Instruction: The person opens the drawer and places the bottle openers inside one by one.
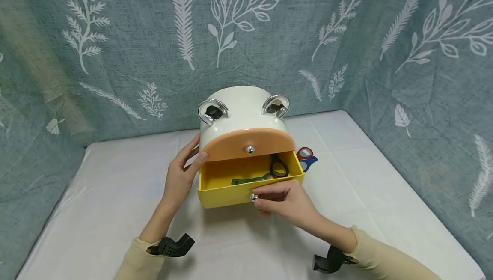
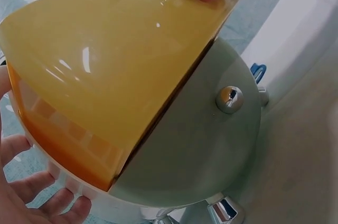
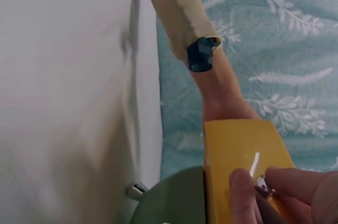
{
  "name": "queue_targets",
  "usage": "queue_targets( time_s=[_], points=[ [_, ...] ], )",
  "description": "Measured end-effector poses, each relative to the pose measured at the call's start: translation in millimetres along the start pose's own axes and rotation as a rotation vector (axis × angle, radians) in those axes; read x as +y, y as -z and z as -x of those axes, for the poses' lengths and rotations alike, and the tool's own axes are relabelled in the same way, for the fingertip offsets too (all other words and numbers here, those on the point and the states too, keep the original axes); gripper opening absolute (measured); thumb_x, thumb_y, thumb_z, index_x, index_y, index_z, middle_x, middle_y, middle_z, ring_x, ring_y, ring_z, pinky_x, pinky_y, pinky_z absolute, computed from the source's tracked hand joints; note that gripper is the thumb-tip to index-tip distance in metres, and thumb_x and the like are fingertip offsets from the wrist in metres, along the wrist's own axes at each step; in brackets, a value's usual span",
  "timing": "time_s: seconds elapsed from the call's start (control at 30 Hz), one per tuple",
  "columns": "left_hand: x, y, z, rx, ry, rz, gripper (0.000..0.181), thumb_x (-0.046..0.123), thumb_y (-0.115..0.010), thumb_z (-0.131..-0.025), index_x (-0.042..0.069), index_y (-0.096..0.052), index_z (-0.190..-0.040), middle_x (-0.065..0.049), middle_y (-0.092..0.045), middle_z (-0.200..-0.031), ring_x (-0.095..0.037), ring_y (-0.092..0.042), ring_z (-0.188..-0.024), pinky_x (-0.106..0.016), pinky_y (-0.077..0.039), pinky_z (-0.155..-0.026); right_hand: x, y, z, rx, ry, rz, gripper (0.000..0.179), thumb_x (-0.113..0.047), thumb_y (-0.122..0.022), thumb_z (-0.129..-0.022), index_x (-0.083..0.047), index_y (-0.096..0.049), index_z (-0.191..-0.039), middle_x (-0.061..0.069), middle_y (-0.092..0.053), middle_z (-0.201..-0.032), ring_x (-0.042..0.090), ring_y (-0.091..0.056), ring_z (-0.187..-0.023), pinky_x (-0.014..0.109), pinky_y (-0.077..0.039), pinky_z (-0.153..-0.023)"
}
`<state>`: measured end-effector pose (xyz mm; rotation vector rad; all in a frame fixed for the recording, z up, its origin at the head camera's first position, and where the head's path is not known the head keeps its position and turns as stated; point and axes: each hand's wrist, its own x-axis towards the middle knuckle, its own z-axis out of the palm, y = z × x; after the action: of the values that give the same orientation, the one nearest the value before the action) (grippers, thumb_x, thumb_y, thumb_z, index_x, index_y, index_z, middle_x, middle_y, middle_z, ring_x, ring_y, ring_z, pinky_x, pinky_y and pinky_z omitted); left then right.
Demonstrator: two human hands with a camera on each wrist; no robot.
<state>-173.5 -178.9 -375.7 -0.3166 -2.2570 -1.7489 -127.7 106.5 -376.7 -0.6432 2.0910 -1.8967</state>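
A rounded white drawer box (image 1: pixel 239 108) with an orange front panel (image 1: pixel 246 143) stands on the table, its yellow drawer (image 1: pixel 217 198) pulled out. My right hand (image 1: pixel 292 198) pinches the drawer's silver knob (image 1: pixel 253 197) between thumb and forefinger; the right wrist view shows that knob (image 3: pixel 262 184) too. On the box's left side rests my left hand (image 1: pixel 182 173), fingers extended, thumb at the orange panel's corner. Inside the drawer lie a black looped handle (image 1: pixel 278 168) and a green-handled tool (image 1: pixel 250 180), partly hidden by the front. Below the drawer, the left wrist view shows a green front (image 2: pixel 195 139).
Red (image 1: pixel 304 153) and blue (image 1: pixel 308 162) tools lie on the white-covered table (image 1: pixel 127 177), right of the box and partly behind it. Two silver rings (image 1: pixel 275 105) stick up from the box's top. A patterned curtain (image 1: pixel 131 49) hangs behind.
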Motion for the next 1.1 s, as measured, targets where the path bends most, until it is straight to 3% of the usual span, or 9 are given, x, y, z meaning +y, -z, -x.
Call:
queue_targets(
  time_s=[0.23, 0.53, 0.93, 1.1],
  points=[
    [0.6, -2.1, 1.6, -0.003, 0.001, 0.003, 0.051, 0.027, -0.058, -0.101, 0.025, -0.044, -0.15, 0.01, -0.043, -0.148, -0.013, -0.046, -0.128, -0.024, -0.045, -0.096, 2.3, 0.0, 1.6, 0.035, -0.018, 0.003, 0.021, -0.013, -0.078, -0.086, -0.009, -0.078, -0.107, 0.015, -0.072, -0.083, 0.028, -0.068, -0.066, 0.039, -0.059, -0.064],
    [2.2, -3.2, -1.6, 0.004, -0.012, -0.01, 0.051, 0.028, -0.057, -0.101, 0.025, -0.044, -0.15, 0.009, -0.043, -0.149, -0.013, -0.046, -0.129, -0.025, -0.045, -0.096, 2.8, 1.8, -0.8, 0.051, 0.004, 0.018, 0.021, -0.013, -0.079, -0.086, -0.01, -0.078, -0.106, 0.019, -0.071, -0.083, 0.03, -0.067, -0.064, 0.041, -0.059, -0.061],
    [2.9, -1.9, -1.7, 0.007, -0.011, 0.001, 0.051, 0.028, -0.057, -0.101, 0.022, -0.044, -0.15, 0.008, -0.043, -0.15, -0.015, -0.046, -0.129, -0.023, -0.045, -0.095, 6.2, 0.3, -5.4, 0.066, 0.012, -0.011, 0.02, -0.006, -0.077, -0.085, -0.007, -0.078, -0.106, 0.014, -0.072, -0.081, 0.03, -0.066, -0.063, 0.039, -0.059, -0.06],
    [3.9, -2.8, -0.2, 0.003, -0.013, 0.004, 0.051, 0.028, -0.056, -0.101, 0.021, -0.043, -0.15, 0.007, -0.043, -0.15, -0.016, -0.046, -0.13, -0.028, -0.045, -0.098, 6.9, -1.5, -5.2, 0.074, 0.027, -0.022, 0.02, -0.006, -0.077, -0.085, -0.005, -0.078, -0.105, 0.013, -0.072, -0.082, 0.035, -0.066, -0.064, 0.041, -0.059, -0.062]
  ],
)
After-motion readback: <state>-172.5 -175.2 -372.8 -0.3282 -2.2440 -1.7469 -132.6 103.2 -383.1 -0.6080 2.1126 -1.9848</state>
